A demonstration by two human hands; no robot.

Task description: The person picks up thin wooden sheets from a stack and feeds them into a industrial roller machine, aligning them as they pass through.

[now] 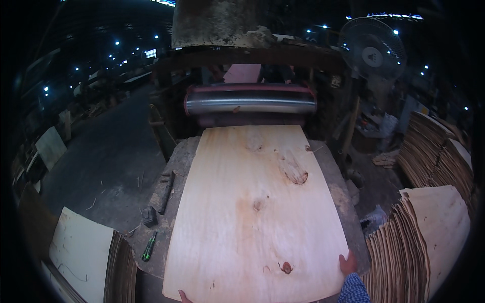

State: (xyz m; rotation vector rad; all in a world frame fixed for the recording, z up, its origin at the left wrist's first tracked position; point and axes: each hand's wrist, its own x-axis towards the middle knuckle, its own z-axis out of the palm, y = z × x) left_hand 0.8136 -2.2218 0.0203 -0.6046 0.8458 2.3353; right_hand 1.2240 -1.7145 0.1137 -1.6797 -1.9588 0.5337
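Observation:
A large pale wood veneer sheet (257, 217) with several brown knots lies lengthwise before me, its far edge just short of a shiny metal roller (247, 103). My right hand (348, 263), below a blue checked sleeve, grips the sheet's right edge near the close corner, with fingers partly hidden. At the near left corner, my left hand (185, 297) shows little more than a thumb over the edge; the rest is below the picture or under the sheet. A worn grey table (174, 156) supports the sheet.
A green-and-black utility knife (149, 246) and a dark block (149, 216) lie on the table's left side. Veneer stacks stand at left (83, 247) and right (404, 247), with another stack (429, 151) farther right. A fan (373, 55) stands beyond.

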